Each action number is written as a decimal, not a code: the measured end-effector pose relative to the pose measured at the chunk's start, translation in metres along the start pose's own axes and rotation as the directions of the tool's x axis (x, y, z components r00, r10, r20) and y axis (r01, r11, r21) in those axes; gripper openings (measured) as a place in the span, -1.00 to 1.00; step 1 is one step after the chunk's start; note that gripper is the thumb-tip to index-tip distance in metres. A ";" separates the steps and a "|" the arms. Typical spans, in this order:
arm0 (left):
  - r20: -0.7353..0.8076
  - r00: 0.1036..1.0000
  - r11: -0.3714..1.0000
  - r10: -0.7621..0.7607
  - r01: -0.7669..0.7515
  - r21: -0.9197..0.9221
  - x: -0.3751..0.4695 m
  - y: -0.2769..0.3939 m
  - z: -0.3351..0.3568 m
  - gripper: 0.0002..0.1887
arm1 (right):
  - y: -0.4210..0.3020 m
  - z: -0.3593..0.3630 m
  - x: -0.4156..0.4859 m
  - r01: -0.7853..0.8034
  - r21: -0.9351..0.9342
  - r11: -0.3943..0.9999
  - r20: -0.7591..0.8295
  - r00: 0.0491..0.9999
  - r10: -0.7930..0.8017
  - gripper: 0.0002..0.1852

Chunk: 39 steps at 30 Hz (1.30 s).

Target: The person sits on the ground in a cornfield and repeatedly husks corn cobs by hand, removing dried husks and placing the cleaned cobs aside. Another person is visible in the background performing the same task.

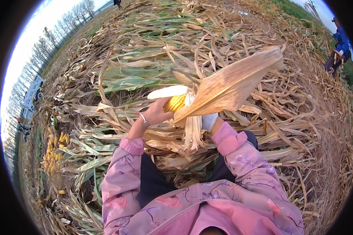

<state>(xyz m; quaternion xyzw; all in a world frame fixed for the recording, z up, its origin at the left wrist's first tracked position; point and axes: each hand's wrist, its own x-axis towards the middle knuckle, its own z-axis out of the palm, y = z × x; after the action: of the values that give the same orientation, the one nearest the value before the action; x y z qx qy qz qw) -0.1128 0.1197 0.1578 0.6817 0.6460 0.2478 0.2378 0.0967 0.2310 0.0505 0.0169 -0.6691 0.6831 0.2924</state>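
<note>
A yellow ear of corn (176, 102) with its husk partly peeled back is held in front of me. My left hand (157, 113), bare with a silver bracelet at the wrist, is closed around the ear's left part. My right hand (209, 121), in a white knit glove, is at the husk end; a broad dry husk leaf (232, 85) hides its fingers. That leaf sticks out to the upper right. A pale inner husk leaf (167, 92) points left above my left hand, and more dry husk strips (193, 132) hang below the ear.
Cut corn stalks (129, 82) with dry and green leaves lie all around my legs. A pile of husked corn ears (53, 155) lies to the left. Farther off are a parked vehicle (32, 92) at the left and a person in blue (339, 44) at the upper right.
</note>
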 end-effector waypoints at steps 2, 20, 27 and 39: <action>0.002 1.000 0.975 0.014 -0.013 -0.223 -0.009 -0.008 0.005 -0.38 | 0.011 -0.006 0.004 -0.220 -0.336 0.916 -0.123 0.974 0.189 -0.59; 0.012 0.992 0.830 -0.128 0.114 -0.546 -0.061 -0.001 0.044 -0.41 | -0.064 0.025 0.028 -0.241 0.624 0.744 0.137 0.970 0.199 -0.65; 0.272 0.947 0.290 -0.173 0.313 -0.904 -0.081 -0.001 0.074 -0.47 | -0.064 0.032 0.032 -0.124 0.681 0.721 -0.252 0.885 0.391 -0.81; 0.332 0.929 -0.353 -0.164 0.259 -0.899 -0.138 0.046 0.129 -0.40 | -0.036 0.015 0.035 0.015 0.849 0.529 -0.313 0.821 0.478 -0.76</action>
<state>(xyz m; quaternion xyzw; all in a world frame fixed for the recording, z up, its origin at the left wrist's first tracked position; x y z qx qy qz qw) -0.0003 -0.0209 0.0851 0.0838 0.2883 0.5937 0.7466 0.0774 0.2278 0.0991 -0.1241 -0.1645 0.9253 0.3184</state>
